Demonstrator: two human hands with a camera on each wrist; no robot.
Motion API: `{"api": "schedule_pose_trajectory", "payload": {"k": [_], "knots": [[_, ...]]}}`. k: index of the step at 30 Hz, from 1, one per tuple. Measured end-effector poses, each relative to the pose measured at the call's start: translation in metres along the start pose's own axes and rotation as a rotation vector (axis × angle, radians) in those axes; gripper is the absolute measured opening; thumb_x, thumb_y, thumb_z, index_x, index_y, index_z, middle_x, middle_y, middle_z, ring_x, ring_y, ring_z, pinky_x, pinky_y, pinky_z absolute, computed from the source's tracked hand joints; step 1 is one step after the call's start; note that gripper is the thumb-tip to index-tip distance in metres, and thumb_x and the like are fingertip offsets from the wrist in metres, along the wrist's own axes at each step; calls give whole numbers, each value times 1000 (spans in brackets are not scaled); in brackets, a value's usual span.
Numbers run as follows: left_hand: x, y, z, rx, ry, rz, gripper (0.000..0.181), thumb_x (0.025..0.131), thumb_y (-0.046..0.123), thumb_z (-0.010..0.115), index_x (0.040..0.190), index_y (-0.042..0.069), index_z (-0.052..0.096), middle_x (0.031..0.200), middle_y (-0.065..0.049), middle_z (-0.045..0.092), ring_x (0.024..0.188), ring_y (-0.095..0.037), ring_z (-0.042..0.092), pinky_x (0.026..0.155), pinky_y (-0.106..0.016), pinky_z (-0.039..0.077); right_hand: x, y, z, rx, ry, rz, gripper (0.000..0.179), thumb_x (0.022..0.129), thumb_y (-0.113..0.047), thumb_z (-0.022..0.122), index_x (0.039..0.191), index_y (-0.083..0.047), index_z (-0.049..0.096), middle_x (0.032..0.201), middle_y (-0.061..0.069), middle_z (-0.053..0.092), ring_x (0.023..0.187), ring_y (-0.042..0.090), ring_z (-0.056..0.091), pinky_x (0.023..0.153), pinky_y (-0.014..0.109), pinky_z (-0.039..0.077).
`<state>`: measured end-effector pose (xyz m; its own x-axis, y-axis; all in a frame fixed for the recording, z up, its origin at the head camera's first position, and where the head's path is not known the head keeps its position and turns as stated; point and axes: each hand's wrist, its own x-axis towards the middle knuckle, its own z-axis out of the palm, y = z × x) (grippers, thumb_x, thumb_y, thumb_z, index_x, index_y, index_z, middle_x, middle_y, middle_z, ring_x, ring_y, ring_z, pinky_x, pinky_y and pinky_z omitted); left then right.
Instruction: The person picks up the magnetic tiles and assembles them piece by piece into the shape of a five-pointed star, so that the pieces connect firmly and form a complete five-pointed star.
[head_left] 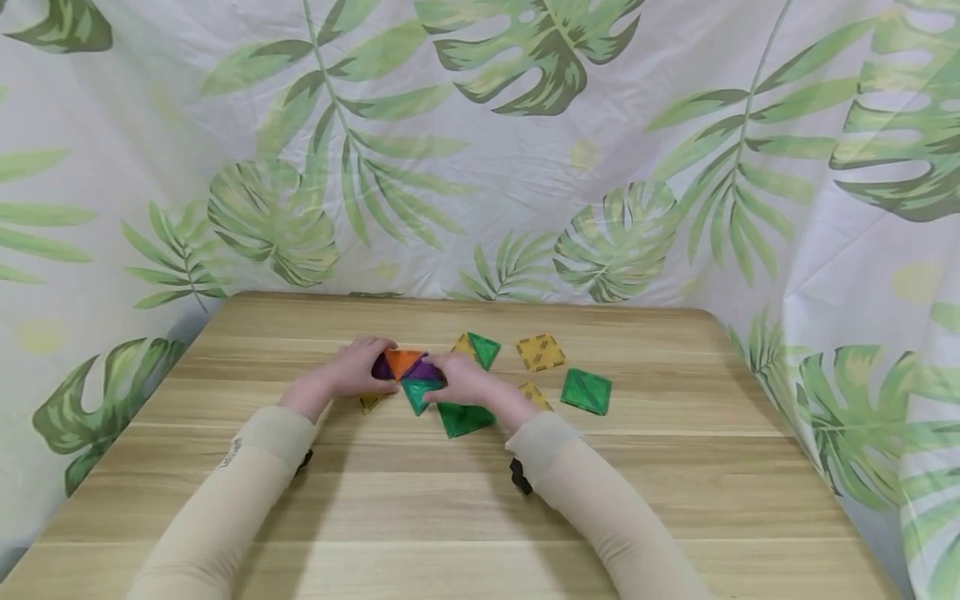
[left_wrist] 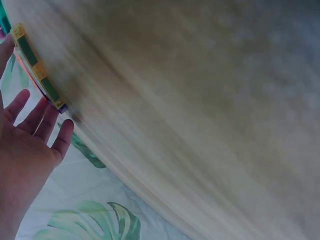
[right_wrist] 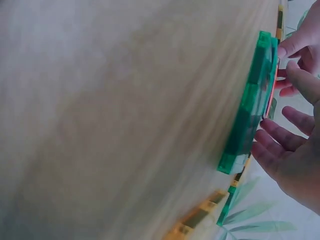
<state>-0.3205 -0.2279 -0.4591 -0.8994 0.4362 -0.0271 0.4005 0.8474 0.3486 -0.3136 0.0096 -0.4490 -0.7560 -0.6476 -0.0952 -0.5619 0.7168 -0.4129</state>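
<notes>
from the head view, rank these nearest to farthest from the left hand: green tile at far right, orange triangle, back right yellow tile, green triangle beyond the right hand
Nearest the left hand:
1. orange triangle, between both hands
2. green triangle, beyond the right hand
3. yellow tile, back right
4. green tile, far right

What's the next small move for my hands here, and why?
Perhaps nudge the teal triangle snug against the right purple tile: the right hand is at both, while the left hand grips the left purple tile, across the orange triangle.
</notes>
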Motion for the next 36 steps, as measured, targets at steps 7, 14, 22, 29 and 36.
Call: {"api": "schedule_pose_trajectory", "payload": {"k": [7,14,22,29,36], "knots": [[3,5,1,54,37,3,67,77,42,74,127,5,51,129,-20,51,120,-39,43,97,-57,36,-1,4,2,118,-10,13,62,88,-32,66,141,-9,44,139,6,50,128,18,46,107,30,36],[6,11,3,62,41,-20,65,74,38,75,123,4,50,121,-19,54,111,-35,46,94,-52,39,-1,9,2,134,-19,20,61,89,-30,67,141,-10,43,139,6,51,128,18,47,106,31,36],[7,12,6,78,55,-33,65,71,36,75,121,2,50,118,-19,54,105,-35,46,91,-49,42,-3,13,2,161,-25,-1,60,89,-29,66,141,-11,44,139,6,51,127,18,47,106,30,37],[6,13,5,52,65,-47,63,72,34,74,119,3,48,114,-17,53,102,-34,45,90,-47,42,-5,15,2,190,-13,2,60,89,-29,66,142,-12,43,140,6,50,129,19,46,107,32,36],[8,12,7,49,81,-52,63,73,36,74,120,4,48,116,-16,51,105,-34,44,92,-48,42,-6,13,1,208,20,18,60,87,-24,69,141,-12,45,139,7,51,127,22,48,106,35,37]]}}
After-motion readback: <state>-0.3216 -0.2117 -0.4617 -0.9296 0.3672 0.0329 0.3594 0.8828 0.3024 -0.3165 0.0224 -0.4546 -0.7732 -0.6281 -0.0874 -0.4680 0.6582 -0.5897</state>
